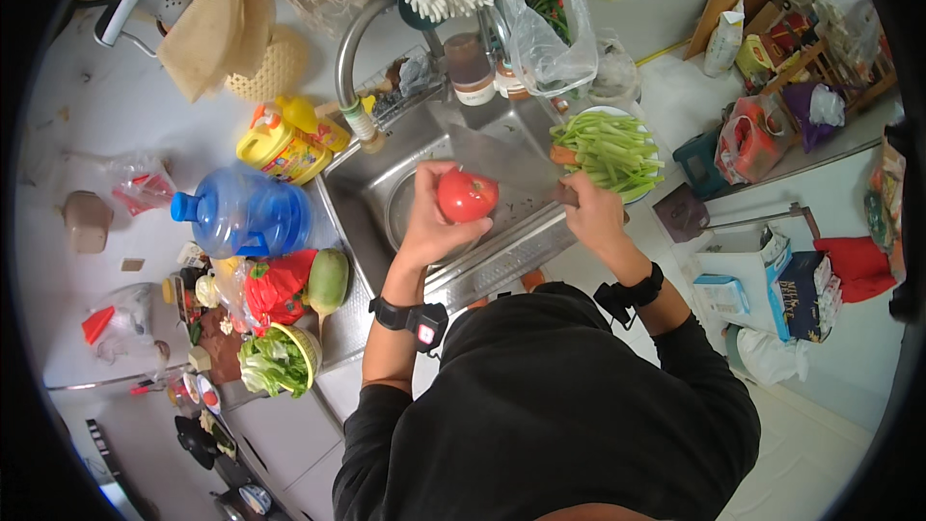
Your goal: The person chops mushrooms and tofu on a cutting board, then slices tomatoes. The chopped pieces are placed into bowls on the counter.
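Over the sink, my left hand is closed round a red tomato, its thumb along the lower side. My right hand grips the handle of a kitchen knife. The knife's broad grey blade points left and away, close beside the tomato; whether the two touch I cannot tell. Below the tomato, a round metal bowl sits in the basin, partly hidden by my left hand. Just beyond my right hand stands a plate heaped with cut green stalks.
A curved tap rises behind the sink. To the left are yellow bottles, a blue water jug, a green gourd and a basket of leafy greens. A plastic bag of peppers hangs at the back.
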Action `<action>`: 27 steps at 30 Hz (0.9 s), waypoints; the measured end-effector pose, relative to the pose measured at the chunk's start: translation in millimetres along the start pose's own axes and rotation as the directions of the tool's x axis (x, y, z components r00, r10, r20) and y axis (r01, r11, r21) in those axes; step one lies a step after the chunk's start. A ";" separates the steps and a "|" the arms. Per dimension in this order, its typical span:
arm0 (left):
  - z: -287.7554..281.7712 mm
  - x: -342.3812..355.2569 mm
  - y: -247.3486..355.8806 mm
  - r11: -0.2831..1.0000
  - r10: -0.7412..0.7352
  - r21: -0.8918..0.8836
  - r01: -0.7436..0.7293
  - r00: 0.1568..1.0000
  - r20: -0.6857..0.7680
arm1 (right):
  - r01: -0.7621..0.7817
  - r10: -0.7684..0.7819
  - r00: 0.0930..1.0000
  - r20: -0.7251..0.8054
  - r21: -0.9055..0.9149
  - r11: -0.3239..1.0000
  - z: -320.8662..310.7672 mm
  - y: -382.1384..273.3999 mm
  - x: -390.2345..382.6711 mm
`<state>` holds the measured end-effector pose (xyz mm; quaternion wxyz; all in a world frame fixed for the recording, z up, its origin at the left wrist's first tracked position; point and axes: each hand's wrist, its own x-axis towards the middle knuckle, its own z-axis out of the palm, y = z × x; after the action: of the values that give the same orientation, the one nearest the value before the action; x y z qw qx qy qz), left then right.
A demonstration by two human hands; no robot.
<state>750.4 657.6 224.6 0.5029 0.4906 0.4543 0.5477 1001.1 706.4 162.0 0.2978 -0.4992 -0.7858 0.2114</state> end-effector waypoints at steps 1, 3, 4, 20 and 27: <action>0.4 -0.3 -1.4 0.999 -0.034 -0.015 0.034 0.999 0.034 | -0.020 0.020 1.000 0.004 0.066 0.998 -1.2 0.6 -1.3; 3.8 3.2 -5.5 0.963 -0.142 -0.225 0.148 0.989 0.045 | -0.123 0.118 0.992 0.039 0.168 0.978 -2.6 -4.0 1.4; 4.8 3.0 -6.0 0.948 -0.168 -0.266 0.177 0.984 0.055 | -0.101 0.103 0.995 0.005 0.247 0.964 -2.8 -9.1 3.7; 11.9 -26.1 -12.7 0.930 0.032 0.366 0.024 0.989 -0.148 | -0.044 -0.053 0.991 0.120 0.684 0.728 14.5 -67.2 37.8; 5.5 -47.9 -22.5 0.991 -0.118 0.027 0.129 0.961 -0.248 | -0.102 -0.092 0.968 0.234 0.699 0.708 32.9 -74.1 38.1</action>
<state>758.8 611.7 199.0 0.4652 0.4003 0.5545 0.5620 917.7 709.4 194.3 0.3629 -0.3183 -0.6751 0.5578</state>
